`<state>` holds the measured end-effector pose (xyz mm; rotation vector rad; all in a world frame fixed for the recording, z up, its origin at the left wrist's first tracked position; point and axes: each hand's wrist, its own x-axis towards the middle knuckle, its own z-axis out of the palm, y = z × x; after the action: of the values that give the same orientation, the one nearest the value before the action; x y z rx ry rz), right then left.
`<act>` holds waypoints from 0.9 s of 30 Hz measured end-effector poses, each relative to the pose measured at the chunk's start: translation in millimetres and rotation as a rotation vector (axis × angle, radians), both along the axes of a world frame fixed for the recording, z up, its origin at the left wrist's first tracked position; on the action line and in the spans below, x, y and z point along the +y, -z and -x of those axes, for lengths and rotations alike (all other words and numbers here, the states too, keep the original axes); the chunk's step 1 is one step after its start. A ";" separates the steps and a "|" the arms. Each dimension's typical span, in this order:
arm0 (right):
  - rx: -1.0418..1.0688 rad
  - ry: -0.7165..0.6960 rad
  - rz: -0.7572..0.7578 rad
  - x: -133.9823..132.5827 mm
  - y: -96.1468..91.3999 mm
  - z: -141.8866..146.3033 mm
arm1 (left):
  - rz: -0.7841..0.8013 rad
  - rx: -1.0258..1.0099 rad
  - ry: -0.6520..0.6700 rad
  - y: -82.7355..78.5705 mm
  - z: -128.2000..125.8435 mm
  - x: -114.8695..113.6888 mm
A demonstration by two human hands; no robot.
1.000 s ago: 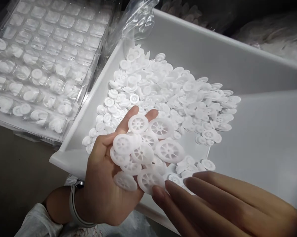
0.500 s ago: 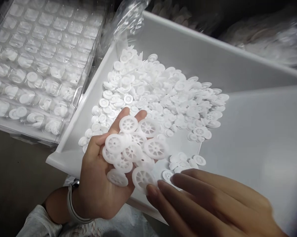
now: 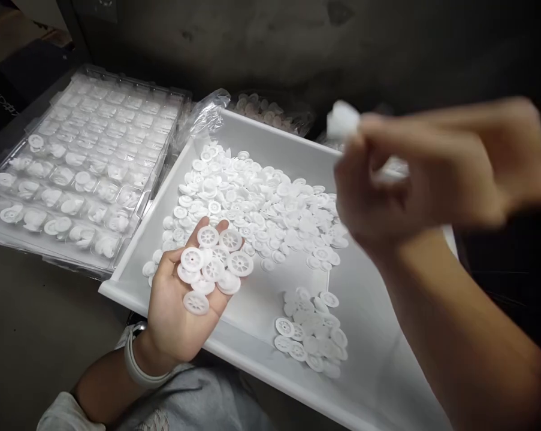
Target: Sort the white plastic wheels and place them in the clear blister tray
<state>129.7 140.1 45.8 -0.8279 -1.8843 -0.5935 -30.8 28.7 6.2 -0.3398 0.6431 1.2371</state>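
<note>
In my left hand (image 3: 174, 323), palm up and fingers cupped, rests a small heap of white plastic gear wheels (image 3: 212, 269) with spoked centres. My right hand (image 3: 423, 173) is raised at the upper right, smeared by motion. A small white plastic piece (image 3: 342, 121) is pinched between its fingertips; its shape is blurred, so I cannot tell its kind. Below both hands lies the white bin (image 3: 369, 311), holding a large pile of gear wheels (image 3: 270, 203) and a smaller pile (image 3: 313, 335) near its front wall.
Left of the bin, a clear compartment tray (image 3: 85, 137) has white wheels in its nearer rows. Clear plastic film (image 3: 202, 120) bunches at the bin's far left corner. Behind the bin lies a bag of pinkish-white parts (image 3: 265, 111). A dark wall (image 3: 252, 48) rises behind.
My right hand has risen from beside my left palm to the upper right, pinching a white piece. The large gear at the front of my left palm is gone. The view has tilted up.
</note>
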 end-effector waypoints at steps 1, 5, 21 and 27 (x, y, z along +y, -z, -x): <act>-0.037 0.042 0.058 28.3 1.6 -6.4 | -0.007 0.008 -0.008 -0.9 0.0 -0.2; -0.106 0.208 0.405 112.6 17.4 -20.9 | -0.033 0.039 -0.021 -2.7 0.5 -0.8; -0.559 -0.506 0.427 -99.9 31.1 20.5 | -0.093 -0.060 -0.023 12.6 -2.0 -0.7; -0.569 -0.573 0.308 -96.5 38.3 24.1 | -0.202 -0.073 -0.013 16.4 2.0 -2.6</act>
<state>105.6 43.7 7.5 -0.2688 -2.6389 -0.1817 -32.8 26.0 -10.1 -0.2202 0.4495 1.2836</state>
